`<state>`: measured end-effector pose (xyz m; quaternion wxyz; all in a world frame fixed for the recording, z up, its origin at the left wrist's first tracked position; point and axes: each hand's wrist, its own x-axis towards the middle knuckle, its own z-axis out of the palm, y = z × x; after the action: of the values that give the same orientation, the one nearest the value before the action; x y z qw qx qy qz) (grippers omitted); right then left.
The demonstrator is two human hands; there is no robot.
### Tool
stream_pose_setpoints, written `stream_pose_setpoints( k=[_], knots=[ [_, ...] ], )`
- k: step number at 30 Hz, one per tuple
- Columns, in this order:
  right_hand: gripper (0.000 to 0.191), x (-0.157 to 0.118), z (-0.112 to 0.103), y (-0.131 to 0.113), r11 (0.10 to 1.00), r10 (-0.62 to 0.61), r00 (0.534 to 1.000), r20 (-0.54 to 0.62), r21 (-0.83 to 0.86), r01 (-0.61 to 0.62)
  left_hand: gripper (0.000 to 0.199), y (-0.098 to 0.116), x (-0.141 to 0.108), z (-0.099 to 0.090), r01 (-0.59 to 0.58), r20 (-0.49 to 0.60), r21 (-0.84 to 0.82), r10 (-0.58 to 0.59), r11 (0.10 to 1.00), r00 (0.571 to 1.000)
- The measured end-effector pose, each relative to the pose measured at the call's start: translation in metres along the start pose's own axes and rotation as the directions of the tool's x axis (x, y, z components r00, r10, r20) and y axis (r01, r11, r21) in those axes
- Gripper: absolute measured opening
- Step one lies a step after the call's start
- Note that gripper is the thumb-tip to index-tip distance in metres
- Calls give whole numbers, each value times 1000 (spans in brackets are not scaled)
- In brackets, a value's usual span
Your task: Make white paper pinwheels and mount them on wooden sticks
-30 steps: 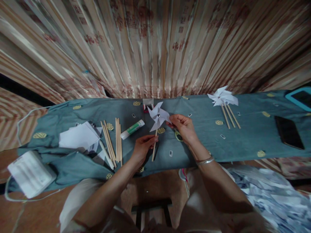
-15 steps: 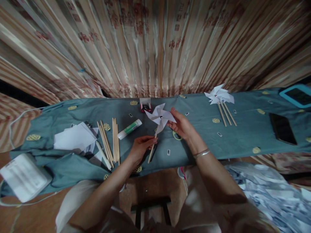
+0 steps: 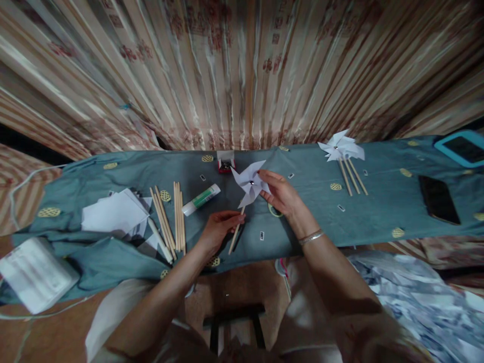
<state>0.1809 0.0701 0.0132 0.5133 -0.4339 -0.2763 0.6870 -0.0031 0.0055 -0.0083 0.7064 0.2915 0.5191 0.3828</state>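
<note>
A white paper pinwheel (image 3: 246,187) with a dark, shiny pin at its centre is held up over the table. My left hand (image 3: 221,229) pinches its wooden stick (image 3: 235,236) just below the blades. On the right side, my right hand (image 3: 282,194) has its fingers around one paper blade. Behind the pinwheel stands a small open red box (image 3: 226,165) with dark bits inside. A green and white glue stick (image 3: 201,199) lies left of the pinwheel. Partly under my right hand is a roll of tape (image 3: 275,210).
Several wooden sticks (image 3: 180,217) lie left of my left hand, beside a white pen-like rod (image 3: 159,241) and paper sheets (image 3: 115,214). Finished pinwheels (image 3: 342,146) lie at the back right. A phone (image 3: 438,199), a blue-framed device (image 3: 467,147) and a white power strip (image 3: 38,275) are at the ends.
The pinwheel's blades have turned a little clockwise, and my right hand's fingers have shifted slightly left along them. My left hand keeps its grip on the stick.
</note>
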Motion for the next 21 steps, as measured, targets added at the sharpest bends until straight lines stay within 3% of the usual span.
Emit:
stream_pose_setpoints(
  k=[10, 21],
  knots=[
    [19, 2, 0, 3, 998, -55, 998, -12, 18, 55, 47, 1, -1, 1, -5, -6, -8, 5, 1000, 1000],
    [27, -5, 1, 2, 1000, -5, 999, -33, -20, 4, 44, -2, 1, 1, -47, -37, -37, 46, 998, 998]
  ],
)
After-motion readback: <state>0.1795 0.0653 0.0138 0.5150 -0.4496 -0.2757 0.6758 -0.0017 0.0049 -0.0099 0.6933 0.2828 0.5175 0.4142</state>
